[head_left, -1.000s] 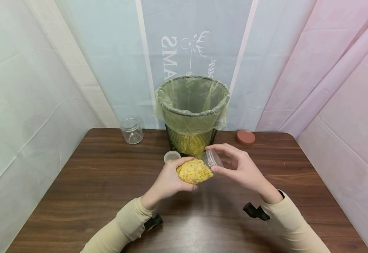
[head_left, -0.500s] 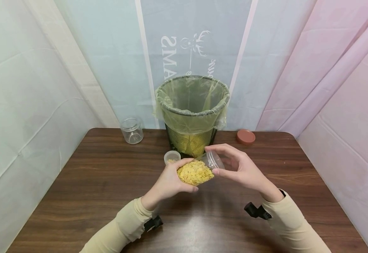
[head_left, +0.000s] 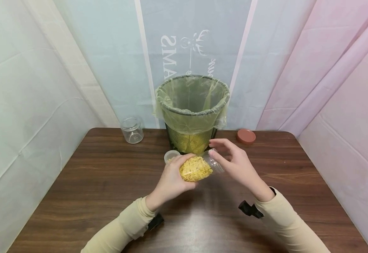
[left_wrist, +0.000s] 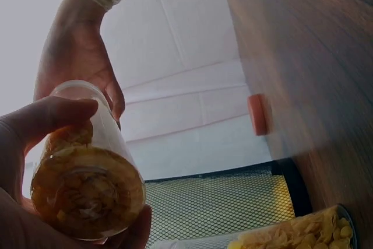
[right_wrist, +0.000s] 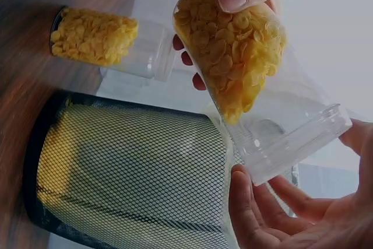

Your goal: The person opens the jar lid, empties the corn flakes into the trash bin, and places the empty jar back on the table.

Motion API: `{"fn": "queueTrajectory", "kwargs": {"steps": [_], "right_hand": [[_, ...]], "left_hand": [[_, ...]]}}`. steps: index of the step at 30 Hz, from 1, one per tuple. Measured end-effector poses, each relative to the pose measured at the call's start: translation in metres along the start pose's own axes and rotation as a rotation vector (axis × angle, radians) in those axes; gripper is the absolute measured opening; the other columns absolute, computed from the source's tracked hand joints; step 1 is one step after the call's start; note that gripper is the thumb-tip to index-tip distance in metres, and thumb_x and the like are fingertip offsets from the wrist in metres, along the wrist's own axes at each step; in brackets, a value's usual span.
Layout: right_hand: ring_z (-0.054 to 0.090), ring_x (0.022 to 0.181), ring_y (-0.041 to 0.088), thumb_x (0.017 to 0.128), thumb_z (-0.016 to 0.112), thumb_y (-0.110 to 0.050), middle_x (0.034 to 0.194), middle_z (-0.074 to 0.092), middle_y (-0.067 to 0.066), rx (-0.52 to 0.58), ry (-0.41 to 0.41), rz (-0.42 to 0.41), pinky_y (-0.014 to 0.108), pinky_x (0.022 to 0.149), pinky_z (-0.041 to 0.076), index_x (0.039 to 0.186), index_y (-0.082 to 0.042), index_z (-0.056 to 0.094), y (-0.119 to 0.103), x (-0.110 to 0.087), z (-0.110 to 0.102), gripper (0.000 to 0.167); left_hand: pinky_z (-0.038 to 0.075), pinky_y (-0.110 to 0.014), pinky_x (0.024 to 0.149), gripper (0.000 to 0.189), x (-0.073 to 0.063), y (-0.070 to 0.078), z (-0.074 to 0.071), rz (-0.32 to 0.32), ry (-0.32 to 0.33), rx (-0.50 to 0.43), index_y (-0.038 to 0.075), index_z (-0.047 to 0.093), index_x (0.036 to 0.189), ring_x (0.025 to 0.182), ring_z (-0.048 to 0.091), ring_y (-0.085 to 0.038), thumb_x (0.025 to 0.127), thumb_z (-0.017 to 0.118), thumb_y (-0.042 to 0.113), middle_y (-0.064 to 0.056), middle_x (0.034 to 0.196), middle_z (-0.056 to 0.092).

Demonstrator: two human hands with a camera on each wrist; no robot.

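My left hand (head_left: 175, 175) grips a clear plastic jar (head_left: 196, 169) about half full of yellow cornflakes (right_wrist: 227, 51). The jar is tilted on its side, its lidless mouth toward the right, and the flakes lie toward its base. At the threaded rim (right_wrist: 297, 144) my right hand (head_left: 236, 160) holds on, thumb on top and fingers at the far side. A second clear jar (right_wrist: 111, 39) stands upright behind my left hand, holding flakes in its lower part. The left wrist view shows the tilted jar's round base (left_wrist: 87, 193) between my left thumb and fingers.
A black mesh waste bin (head_left: 191, 123) with a yellowish liner stands at the table's back edge. To its left is a clear empty jar (head_left: 132, 130). A reddish-brown lid (head_left: 246, 136) lies to its right. Everything is on a dark wooden table (head_left: 108, 182).
My right thumb has moved from the near side of the rim up to its top, and the right hand has shifted away from me. The jar has turned slightly in my left hand.
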State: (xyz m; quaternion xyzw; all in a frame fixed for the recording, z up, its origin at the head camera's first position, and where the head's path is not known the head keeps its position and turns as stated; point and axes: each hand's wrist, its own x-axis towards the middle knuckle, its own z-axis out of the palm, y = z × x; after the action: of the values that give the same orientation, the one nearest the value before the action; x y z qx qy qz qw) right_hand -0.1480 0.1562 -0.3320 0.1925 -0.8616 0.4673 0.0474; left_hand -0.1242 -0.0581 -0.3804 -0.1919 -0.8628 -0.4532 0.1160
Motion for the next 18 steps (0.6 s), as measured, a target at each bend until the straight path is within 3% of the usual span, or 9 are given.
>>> {"fn": "queueTrajectory", "kwargs": {"steps": [5, 8, 12, 18], "right_hand": [[0.065, 0.089, 0.012, 0.090, 0.059, -0.046, 0.107, 0.067, -0.003, -0.067, 0.008, 0.038, 0.030, 0.072, 0.054, 0.117, -0.026, 0.061, -0.0007, 0.0001, 0.0023, 0.034], [0.066, 0.088, 0.011, 0.091, 0.059, -0.044, 0.103, 0.068, -0.003, -0.074, 0.022, 0.015, 0.028, 0.072, 0.055, 0.114, -0.023, 0.063, -0.0013, -0.0003, 0.0032, 0.032], [0.066, 0.091, 0.009, 0.091, 0.062, -0.035, 0.104, 0.069, -0.002, -0.077, 0.040, -0.068, 0.028, 0.077, 0.055, 0.116, -0.018, 0.064, -0.0023, -0.0007, 0.0034, 0.030], [0.062, 0.095, 0.008, 0.089, 0.067, -0.021, 0.105, 0.066, -0.003, -0.040, 0.031, -0.221, 0.028, 0.083, 0.054, 0.121, -0.016, 0.063, -0.0035, -0.0019, 0.0020, 0.033]], "left_hand": [[0.044, -0.037, 0.084, 0.079, 0.0005, -0.0006, -0.0001, 0.033, 0.057, 0.049, 0.019, 0.060, 0.123, 0.098, 0.052, -0.016, 0.049, 0.086, 0.009, 0.001, 0.109, 0.063], [0.044, -0.037, 0.084, 0.079, 0.0011, -0.0004, -0.0010, 0.039, 0.063, 0.050, 0.020, 0.060, 0.123, 0.098, 0.052, -0.016, 0.049, 0.085, 0.010, 0.001, 0.108, 0.063], [0.044, -0.037, 0.084, 0.077, 0.0018, 0.0002, -0.0035, 0.028, 0.048, 0.026, 0.020, 0.061, 0.122, 0.098, 0.053, -0.016, 0.050, 0.086, 0.011, 0.000, 0.108, 0.063], [0.046, -0.032, 0.082, 0.075, 0.0027, -0.0005, -0.0081, -0.026, -0.018, -0.109, 0.021, 0.061, 0.122, 0.093, 0.055, -0.014, 0.052, 0.087, 0.009, 0.000, 0.105, 0.062]]}}
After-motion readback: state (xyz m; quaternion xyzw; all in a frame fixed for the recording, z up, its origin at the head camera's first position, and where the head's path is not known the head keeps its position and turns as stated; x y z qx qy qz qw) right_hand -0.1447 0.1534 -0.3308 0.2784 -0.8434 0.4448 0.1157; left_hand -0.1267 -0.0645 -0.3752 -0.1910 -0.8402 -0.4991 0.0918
